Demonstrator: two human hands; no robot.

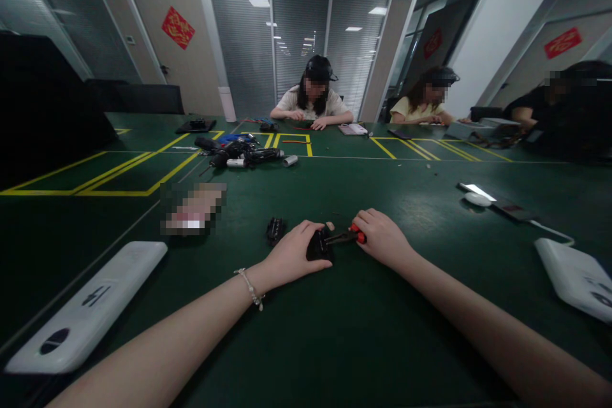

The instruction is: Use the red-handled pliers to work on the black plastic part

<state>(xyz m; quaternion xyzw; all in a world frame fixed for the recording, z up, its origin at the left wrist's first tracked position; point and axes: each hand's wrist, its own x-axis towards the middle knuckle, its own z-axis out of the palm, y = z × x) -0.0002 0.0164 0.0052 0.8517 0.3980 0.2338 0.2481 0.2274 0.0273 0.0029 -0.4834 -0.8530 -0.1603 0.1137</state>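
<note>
My left hand point(297, 247) is closed around a small black part point(319, 248) on the green table, thumb on the near side and fingers on the far side. My right hand point(382, 236) grips the red handles of a pair of pliers point(343, 238). The dark jaws point left and reach the black part; whether they clamp anything is too small to tell. Just left of my left hand lies another black piece point(275, 230) with a ridged look. A small pale scrap point(329, 226) rests beyond the pliers.
White devices lie at left point(90, 312) and right point(574, 277). A phone point(478, 191) with a cable is at the right. Further back sits a heap of black tools point(239, 152). Several people sit across the green table point(382, 344), one person point(313, 99) directly opposite.
</note>
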